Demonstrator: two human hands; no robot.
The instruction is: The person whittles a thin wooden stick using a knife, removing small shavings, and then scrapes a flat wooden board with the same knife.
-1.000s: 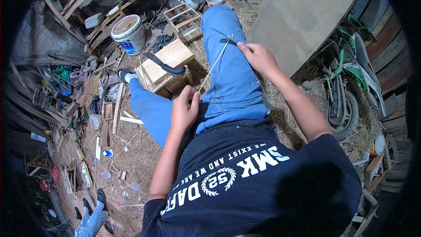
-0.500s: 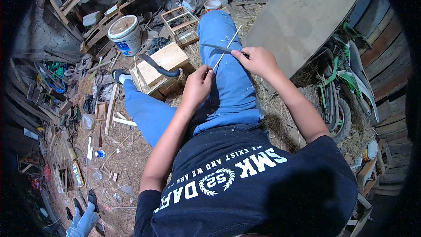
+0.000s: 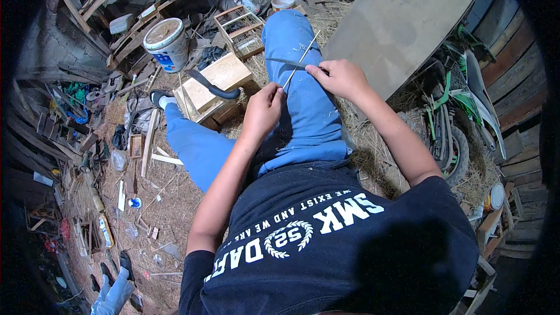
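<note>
Over my raised right thigh, my left hand point(image 3: 265, 108) pinches the near end of a thin pale wooden stick point(image 3: 305, 52), which slants away up and to the right. My right hand point(image 3: 341, 79) is closed round the handle of a knife point(image 3: 286, 62). Its dark blade points left and crosses the stick a little beyond my left fingers. Pale shavings cling to the blue trousers point(image 3: 294, 35) under the stick. Most of the knife's handle is hidden in my fist.
A wooden block point(image 3: 219, 81) with a black curved-handled tool point(image 3: 213, 86) on it stands to the left. Beyond are a white bucket point(image 3: 164, 44) and a slatted wooden cage point(image 3: 240, 29). A large board point(image 3: 402, 23) leans at right, near a green motorbike point(image 3: 458, 108). Another person's legs point(image 3: 111, 294) show lower left.
The knife blade and right hand have shifted very slightly left along the stick's crossing point. Both hands keep their hold, and the view has tilted a little.
</note>
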